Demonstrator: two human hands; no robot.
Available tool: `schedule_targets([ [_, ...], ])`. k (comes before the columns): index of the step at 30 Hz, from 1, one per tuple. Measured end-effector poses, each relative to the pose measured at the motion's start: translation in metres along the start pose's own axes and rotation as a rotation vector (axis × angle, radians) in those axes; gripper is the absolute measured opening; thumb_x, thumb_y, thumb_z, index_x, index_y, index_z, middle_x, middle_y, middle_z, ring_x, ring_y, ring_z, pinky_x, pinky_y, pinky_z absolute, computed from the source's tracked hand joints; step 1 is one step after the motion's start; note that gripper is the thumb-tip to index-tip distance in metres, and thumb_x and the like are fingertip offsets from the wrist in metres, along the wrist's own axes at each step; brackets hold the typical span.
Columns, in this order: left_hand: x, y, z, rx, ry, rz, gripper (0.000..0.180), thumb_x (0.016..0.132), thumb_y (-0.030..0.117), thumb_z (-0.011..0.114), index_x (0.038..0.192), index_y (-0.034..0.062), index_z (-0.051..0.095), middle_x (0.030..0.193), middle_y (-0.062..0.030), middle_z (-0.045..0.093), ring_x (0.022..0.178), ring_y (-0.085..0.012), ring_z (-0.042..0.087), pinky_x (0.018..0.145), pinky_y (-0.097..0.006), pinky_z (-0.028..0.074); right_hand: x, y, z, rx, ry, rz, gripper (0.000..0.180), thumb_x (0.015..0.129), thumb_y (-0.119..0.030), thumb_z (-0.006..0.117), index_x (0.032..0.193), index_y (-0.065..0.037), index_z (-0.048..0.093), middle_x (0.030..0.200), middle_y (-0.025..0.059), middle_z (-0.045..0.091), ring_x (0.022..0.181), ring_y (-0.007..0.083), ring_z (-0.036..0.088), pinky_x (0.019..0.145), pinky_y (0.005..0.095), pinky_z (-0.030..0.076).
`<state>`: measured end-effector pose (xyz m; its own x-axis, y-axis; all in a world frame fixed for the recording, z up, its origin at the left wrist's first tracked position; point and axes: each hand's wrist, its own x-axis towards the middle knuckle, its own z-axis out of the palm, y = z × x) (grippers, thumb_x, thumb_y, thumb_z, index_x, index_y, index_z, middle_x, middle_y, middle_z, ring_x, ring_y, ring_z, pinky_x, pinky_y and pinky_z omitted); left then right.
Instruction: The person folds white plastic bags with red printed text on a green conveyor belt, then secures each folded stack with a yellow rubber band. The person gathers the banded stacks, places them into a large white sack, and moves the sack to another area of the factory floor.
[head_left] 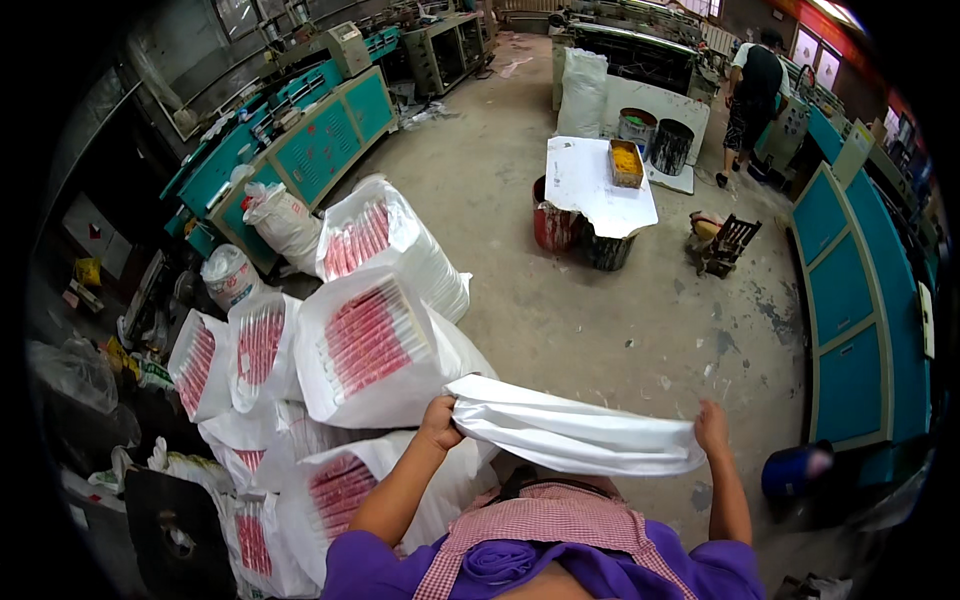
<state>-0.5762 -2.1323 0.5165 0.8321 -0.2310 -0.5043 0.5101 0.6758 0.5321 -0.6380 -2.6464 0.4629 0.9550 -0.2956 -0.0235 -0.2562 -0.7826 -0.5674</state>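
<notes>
Concrete workshop floor (600, 320), stained, wide and bare in the middle. I stand at its near edge holding a white woven sack (575, 432) stretched flat in front of my waist. My left hand (440, 420) is closed on its left corner, fabric bunched in the fist; my right hand (711, 428) pinches the right end, fingers curled over the edge. Two-handed hold at both ends keeps the limp cloth spread, probably so its mouth can be found.

Left and near: a heap of filled sacks (370, 345), leaning open-mouthed, showing red-and-white bundles (365, 340); they crowd right up to my left elbow, so little room on that side. A tied-off sack (283, 222) stands farther back against the teal machine cabinets (320, 145).

Right side: a teal cabinet row (845, 320) lines the edge, with a blue bucket (795, 470) near my right hand, close but apart. Far centre, a white board (590, 185) rests on paint drums (555, 225) with a yellow-filled tray (626, 162) on top. A wooden stool (728, 243) is beside it. Another person (752, 95) works far right, well apart. Open room lies straight ahead.
</notes>
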Motion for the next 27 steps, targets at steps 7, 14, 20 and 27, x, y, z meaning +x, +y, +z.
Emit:
schedule_targets([
  [7,0.085,0.055,0.114,0.041,-0.551,-0.104,0.047,0.083,0.008,0.049,0.128,-0.0041,0.044,0.115,-0.0185,0.058,0.108,-0.0259,0.058,0.096,-0.037,0.046,0.062,-0.230,0.017,0.440,-0.790,-0.500,0.064,0.075,-0.028,0.074,0.126,-0.001,0.049,0.116,0.0184,0.059,0.109,0.0276,0.055,0.093,0.0381,0.041],
  [14,0.196,0.111,0.153,0.722,-0.042,0.673,0.062,0.088,0.025,0.054,0.141,0.0094,0.026,0.125,-0.0080,0.046,0.112,-0.0191,0.050,0.086,-0.031,0.046,0.249,-0.260,0.070,1.220,-0.341,0.182,0.035,0.081,-0.031,0.069,0.097,0.000,0.063,0.084,0.0062,0.065,0.069,0.0124,0.060,0.064,0.0280,0.049],
  [20,0.275,0.087,0.213,0.285,0.031,0.285,0.054,0.091,0.032,0.057,0.134,0.0055,0.037,0.126,-0.0076,0.047,0.110,-0.0189,0.052,0.087,-0.035,0.047,0.336,-0.376,0.110,1.333,-0.552,0.044,0.054,0.092,-0.050,0.046,0.105,0.000,0.061,0.087,0.0066,0.064,0.077,0.0139,0.059,0.073,0.0270,0.047],
  [27,0.328,0.181,0.210,0.019,0.133,0.322,0.036,0.091,0.021,0.058,0.121,0.0015,0.050,0.112,-0.0076,0.059,0.098,-0.0202,0.059,0.086,-0.034,0.050,0.447,-0.419,0.108,1.398,-1.240,0.379,0.058,0.094,-0.050,0.040,0.120,0.001,0.054,0.117,0.0122,0.059,0.105,0.0235,0.057,0.091,0.0344,0.046],
])
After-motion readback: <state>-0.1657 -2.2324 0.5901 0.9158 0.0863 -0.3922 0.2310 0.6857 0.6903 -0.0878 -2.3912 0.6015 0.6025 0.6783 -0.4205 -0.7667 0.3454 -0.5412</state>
